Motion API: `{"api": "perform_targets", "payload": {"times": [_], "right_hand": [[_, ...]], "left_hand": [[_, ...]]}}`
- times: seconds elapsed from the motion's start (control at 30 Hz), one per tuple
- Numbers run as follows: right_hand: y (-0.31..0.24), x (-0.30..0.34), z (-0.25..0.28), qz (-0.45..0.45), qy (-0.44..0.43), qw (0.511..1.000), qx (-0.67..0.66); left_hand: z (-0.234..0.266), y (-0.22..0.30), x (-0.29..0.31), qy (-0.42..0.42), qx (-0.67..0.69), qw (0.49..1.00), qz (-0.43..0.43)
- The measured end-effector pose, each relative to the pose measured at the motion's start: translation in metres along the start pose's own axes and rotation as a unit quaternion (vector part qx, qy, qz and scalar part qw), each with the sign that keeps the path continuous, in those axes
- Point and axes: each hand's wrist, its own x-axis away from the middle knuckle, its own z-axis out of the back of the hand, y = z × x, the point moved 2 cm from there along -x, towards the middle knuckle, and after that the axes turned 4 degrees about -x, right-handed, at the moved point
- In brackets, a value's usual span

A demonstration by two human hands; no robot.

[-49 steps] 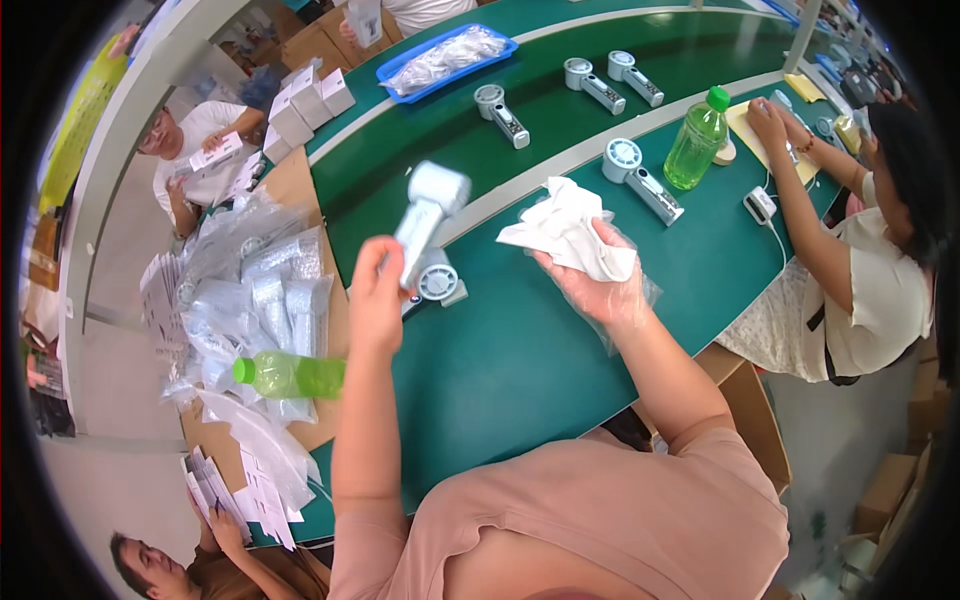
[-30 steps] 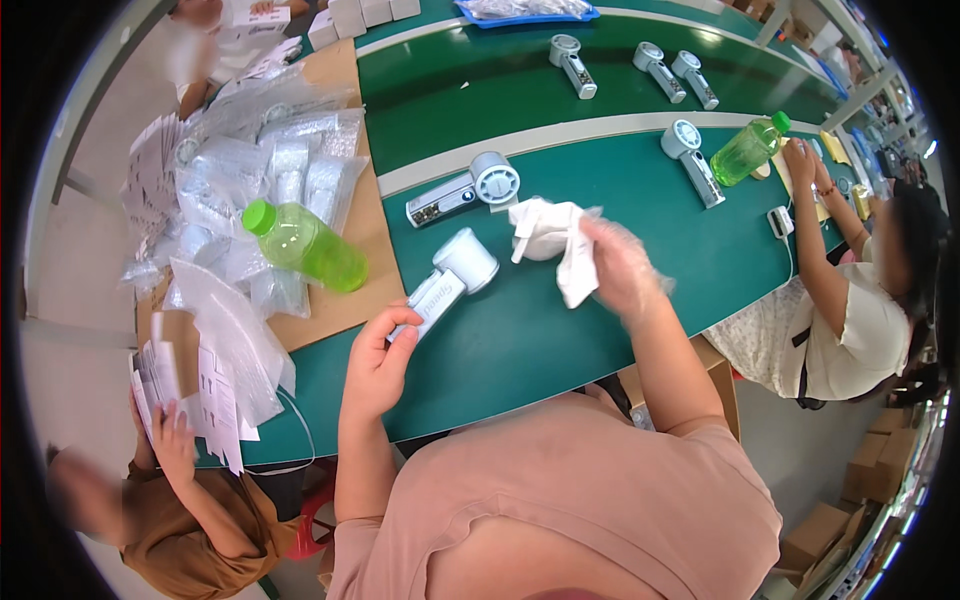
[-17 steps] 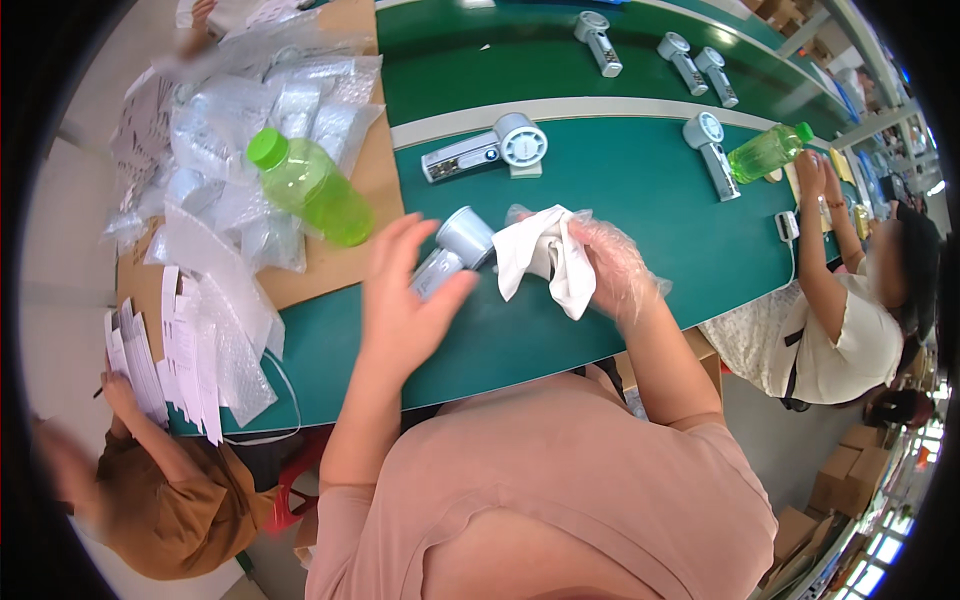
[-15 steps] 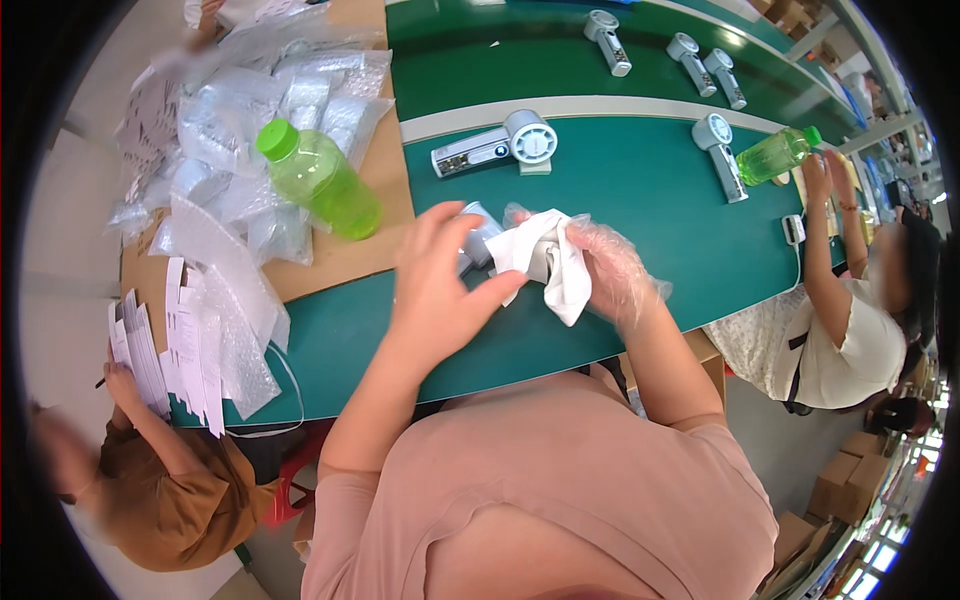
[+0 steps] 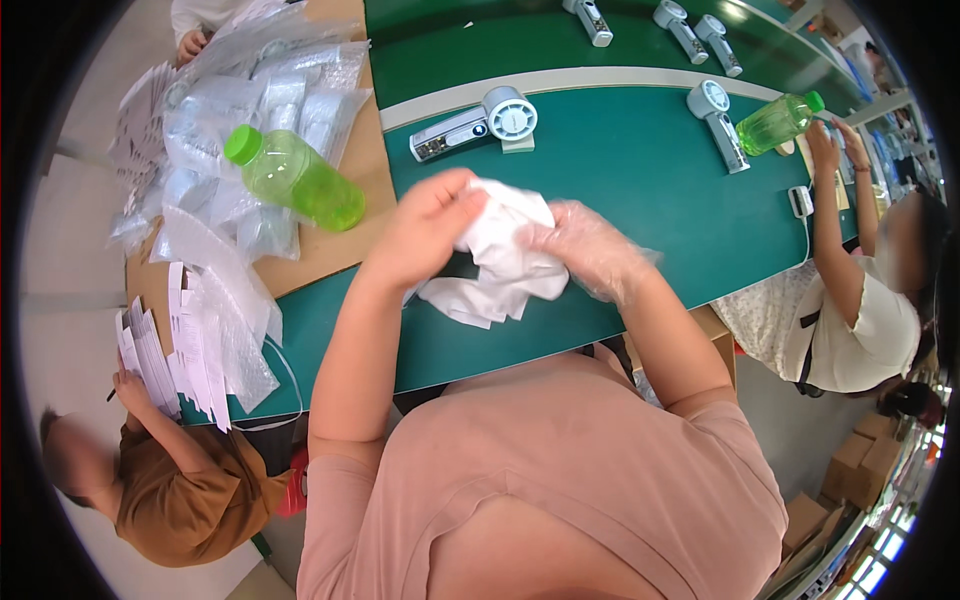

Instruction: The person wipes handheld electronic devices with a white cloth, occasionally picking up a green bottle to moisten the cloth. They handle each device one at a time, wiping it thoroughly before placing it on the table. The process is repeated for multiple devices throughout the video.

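Observation:
A crumpled white cloth (image 5: 515, 255) is bunched between my two hands above the green table, its loose end hanging toward me. My left hand (image 5: 430, 222) is bare, with its fingers curled on the cloth's left side. In a clear plastic glove, my right hand (image 5: 592, 250) pinches the cloth from the right. Whatever the cloth covers is hidden, and both hands are slightly blurred. Just beyond them a grey handheld fan (image 5: 512, 118) lies on its side on the green table (image 5: 610, 180).
Bubble-wrapped packages (image 5: 210, 130) and a green bottle (image 5: 310, 190) lie on cardboard (image 5: 330, 255) at left. White folded boxes (image 5: 190, 345) sit near a person in brown (image 5: 190, 500). Another fan (image 5: 720, 125) and bottle (image 5: 775, 125) are at right, by a person in white (image 5: 860, 335).
The cloth has spread out and moved slightly left, and my left hand has closed on it. A pale blue-grey part visible beside that hand earlier is now out of sight.

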Motion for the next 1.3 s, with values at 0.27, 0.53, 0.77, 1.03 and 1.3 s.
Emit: {"api": "perform_targets", "payload": {"times": [0.27,0.53,0.77,1.03,1.3], "right_hand": [[0.002,0.0,0.025,0.081,0.04,0.939,-0.331],[0.006,0.008,0.027,0.059,0.012,0.914,-0.402],[-0.036,0.022,0.038,0.114,0.218,0.967,-0.064],[-0.045,0.058,0.014,0.328,0.163,0.895,0.253],[-0.007,0.024,0.038,0.093,0.131,0.985,-0.061]], "left_hand": [[-0.025,0.013,0.033,0.133,-0.288,0.946,-0.06],[-0.064,0.019,0.039,0.188,-0.339,0.911,-0.144],[-0.048,0.011,0.015,-0.017,-0.015,0.997,0.078],[-0.033,0.013,0.006,-0.029,0.257,0.96,0.11],[0.0,0.018,0.06,0.262,-0.233,0.93,-0.113]]}}
